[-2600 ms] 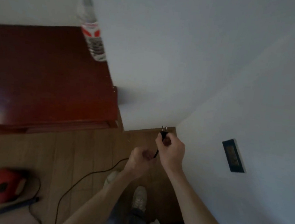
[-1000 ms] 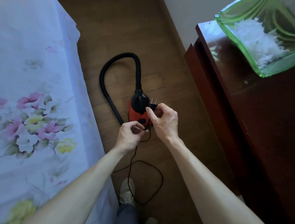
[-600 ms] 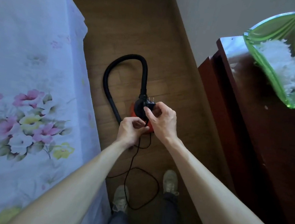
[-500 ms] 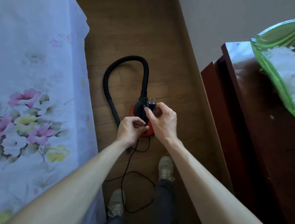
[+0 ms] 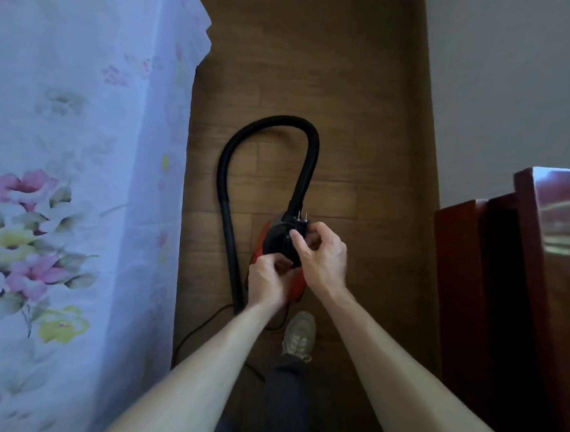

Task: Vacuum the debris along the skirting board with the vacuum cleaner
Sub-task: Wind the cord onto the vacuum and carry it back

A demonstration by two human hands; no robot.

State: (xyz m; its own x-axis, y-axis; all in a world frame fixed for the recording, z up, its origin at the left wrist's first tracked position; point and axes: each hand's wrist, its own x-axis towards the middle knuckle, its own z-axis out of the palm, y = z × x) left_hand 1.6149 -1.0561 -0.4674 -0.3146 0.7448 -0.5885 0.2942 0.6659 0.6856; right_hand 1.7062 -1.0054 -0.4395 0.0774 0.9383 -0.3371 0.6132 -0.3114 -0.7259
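Observation:
A red and black vacuum cleaner point(image 5: 272, 238) sits on the wooden floor straight below my hands. Its black hose point(image 5: 270, 126) arches away and comes back down on the left. My right hand point(image 5: 321, 256) pinches the black power plug point(image 5: 299, 224), whose two metal prongs point away from me. My left hand point(image 5: 268, 279) grips the black cord point(image 5: 199, 328) just below the plug. The cord trails on the floor towards my feet. The skirting board point(image 5: 430, 125) runs along the white wall at the right. No debris shows on the floor.
A bed with a flowered sheet point(image 5: 73, 199) fills the left side. A dark red wooden cabinet point(image 5: 528, 269) stands at the right against the wall. The strip of wooden floor point(image 5: 307, 47) between them is narrow. My shoe point(image 5: 300, 334) is just behind the vacuum.
I have turned away from the corner with the wall socket and now stand over the vacuum. The view keeps tilting; the green dish on the cabinet has left the frame. Both hands still hold plug and cord.

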